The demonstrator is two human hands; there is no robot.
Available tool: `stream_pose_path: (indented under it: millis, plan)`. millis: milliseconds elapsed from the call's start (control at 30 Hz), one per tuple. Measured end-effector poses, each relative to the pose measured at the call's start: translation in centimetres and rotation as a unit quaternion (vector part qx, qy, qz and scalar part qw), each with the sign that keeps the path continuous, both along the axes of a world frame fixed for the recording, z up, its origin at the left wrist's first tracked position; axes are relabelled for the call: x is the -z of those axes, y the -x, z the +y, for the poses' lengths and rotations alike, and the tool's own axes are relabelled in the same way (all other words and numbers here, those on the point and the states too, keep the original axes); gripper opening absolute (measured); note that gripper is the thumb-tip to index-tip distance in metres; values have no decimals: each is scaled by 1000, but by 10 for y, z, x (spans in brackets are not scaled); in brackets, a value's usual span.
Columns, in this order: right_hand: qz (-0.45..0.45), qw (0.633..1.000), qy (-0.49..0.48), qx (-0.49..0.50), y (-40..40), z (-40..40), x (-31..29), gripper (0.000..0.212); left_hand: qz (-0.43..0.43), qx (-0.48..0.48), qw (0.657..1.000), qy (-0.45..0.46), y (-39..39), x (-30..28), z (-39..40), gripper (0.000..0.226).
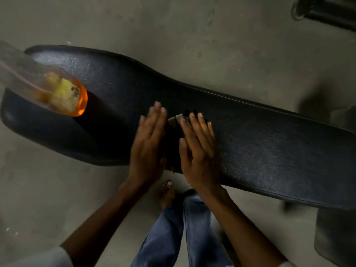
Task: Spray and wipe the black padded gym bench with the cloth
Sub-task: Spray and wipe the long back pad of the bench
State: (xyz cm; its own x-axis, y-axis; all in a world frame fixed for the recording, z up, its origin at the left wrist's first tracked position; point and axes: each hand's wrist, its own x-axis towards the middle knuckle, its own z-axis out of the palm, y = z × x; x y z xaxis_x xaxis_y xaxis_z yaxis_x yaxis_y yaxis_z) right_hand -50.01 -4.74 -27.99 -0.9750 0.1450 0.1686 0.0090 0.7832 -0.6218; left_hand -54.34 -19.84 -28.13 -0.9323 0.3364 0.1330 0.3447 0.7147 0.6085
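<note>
The person's left hand (148, 145) lay flat with the fingers stretched out and together, palm down, near the narrow waist of the long black padded gym bench (250, 139). The right hand (198, 151) lay just beside it, also spread flat and gripping nothing. Between and partly under the two palms sat a small dark folded cloth (175, 124), only a brownish corner of it plainly showing; both hands seemed to be pressing it against the padding rather than clasping it.

The bench ran slantwise across the grey concrete floor (192, 35), its wider rounded end to the left. Over that end, very close to the camera and blurred, hung a clear plastic spray bottle with orange liquid in its base (65, 95); I could not tell what held it. Below the hands were blue jeans (173, 237) and a bare foot (167, 193) on the floor.

This looked like the wiping step, or the cloth being folded and flattened just before it. The next move would likely call for steady downward pressure and long strokes along the padding, towards the wide end and the far right stretch.
</note>
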Motion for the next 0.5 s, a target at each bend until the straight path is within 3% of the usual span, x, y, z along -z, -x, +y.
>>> stream_pose_path:
  millis: [167,367,500]
  plan:
    - [-74,983,-154,-67,22,-26,9,62,9,-51,994,95,22,6,-39,67]
    - [-85,982,-163,-33,58,-8,10,60,18,-69,991,110,24,13,-21,65]
    - [-131,972,-189,45,50,34,10,59,8,13,996,89,26,7,14,79]
